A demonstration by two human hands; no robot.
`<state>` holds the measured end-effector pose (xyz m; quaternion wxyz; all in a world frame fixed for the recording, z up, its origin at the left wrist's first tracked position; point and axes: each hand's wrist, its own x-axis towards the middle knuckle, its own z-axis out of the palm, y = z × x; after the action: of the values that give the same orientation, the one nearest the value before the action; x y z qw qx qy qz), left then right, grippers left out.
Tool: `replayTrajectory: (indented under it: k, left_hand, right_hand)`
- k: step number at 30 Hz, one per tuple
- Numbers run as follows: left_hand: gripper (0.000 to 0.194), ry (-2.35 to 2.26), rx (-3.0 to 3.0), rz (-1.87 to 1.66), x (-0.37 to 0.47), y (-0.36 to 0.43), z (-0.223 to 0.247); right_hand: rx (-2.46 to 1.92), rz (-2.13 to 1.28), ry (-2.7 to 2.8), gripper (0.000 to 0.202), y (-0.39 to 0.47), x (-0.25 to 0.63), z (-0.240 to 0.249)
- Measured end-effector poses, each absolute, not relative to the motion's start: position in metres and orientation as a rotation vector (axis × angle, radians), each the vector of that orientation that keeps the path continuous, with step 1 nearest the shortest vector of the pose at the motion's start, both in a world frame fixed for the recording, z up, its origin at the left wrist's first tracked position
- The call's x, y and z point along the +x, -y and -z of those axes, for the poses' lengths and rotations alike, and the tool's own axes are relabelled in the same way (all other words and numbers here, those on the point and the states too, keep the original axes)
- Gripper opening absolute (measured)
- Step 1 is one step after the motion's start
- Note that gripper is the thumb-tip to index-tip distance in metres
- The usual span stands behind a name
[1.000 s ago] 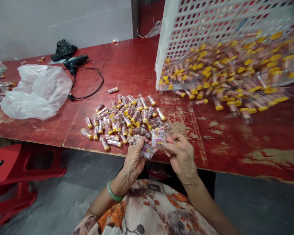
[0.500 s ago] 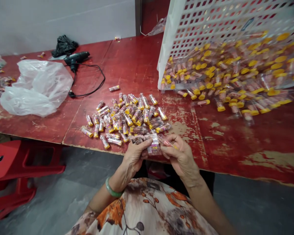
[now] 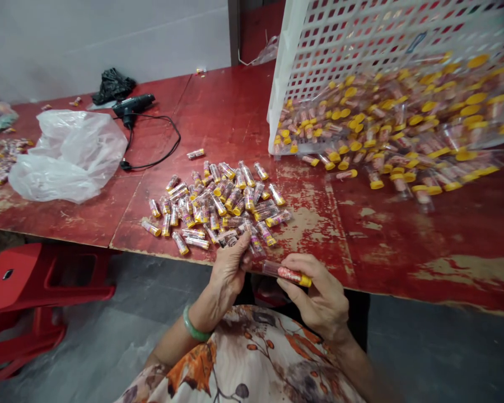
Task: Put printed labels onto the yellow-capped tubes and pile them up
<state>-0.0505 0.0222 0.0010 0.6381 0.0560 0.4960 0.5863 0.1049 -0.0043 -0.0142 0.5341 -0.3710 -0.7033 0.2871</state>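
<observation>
My right hand (image 3: 319, 296) grips a clear tube (image 3: 292, 275) with a yellow cap and pink contents, lying sideways between thumb and fingers. Just left of it, my left hand (image 3: 231, 268) is closed on clear printed wrappers (image 3: 228, 238) at the table's front edge. Past my left hand lies a pile of wrapped tubes (image 3: 201, 210) with yellow caps. One wrapped tube (image 3: 266, 233) rests right beside my left fingertips. At the right, a white basket (image 3: 279, 73) tipped on its side holds many unwrapped, yellow-capped tubes (image 3: 357, 126), some spilling onto the red table (image 3: 231, 123).
A crumpled clear plastic bag (image 3: 69, 157) lies at the left, near a black heat gun (image 3: 130, 106) with its cord and a black bag (image 3: 114, 87). More wrapped pieces (image 3: 2, 159) are at the far left. A red stool (image 3: 21, 280) stands below the table.
My right hand has moved down and a little right, with the tube now apart from my left hand. A wrapped tube now lies on the table by my left fingertips.
</observation>
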Motion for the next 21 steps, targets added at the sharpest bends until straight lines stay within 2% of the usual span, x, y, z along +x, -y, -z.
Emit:
replayTrajectory:
  k: [5,12,17,21]
  left_hand:
    - [0.046,-1.089,0.108,-1.29,-0.049,-0.02,-0.002]
    - [0.042,-1.071,0.112,-1.345,-0.048,-0.017,-0.003]
    - [0.046,-1.142,0.136,-1.353,-0.047,-0.016,-0.001]
    - [0.045,-1.126,0.185,-1.352,-0.045,-0.014,0.002]
  right_hand:
    - [-0.869,-0.452,1.705,0.036,0.003,0.098,0.016]
    - [-1.008,-0.262,1.654,0.034,0.006,0.088,0.02]
    - [-1.05,-0.05,1.819,0.038,0.008,0.085,0.023]
    - [-1.079,-0.039,1.757,0.04,0.008,0.08,0.024]
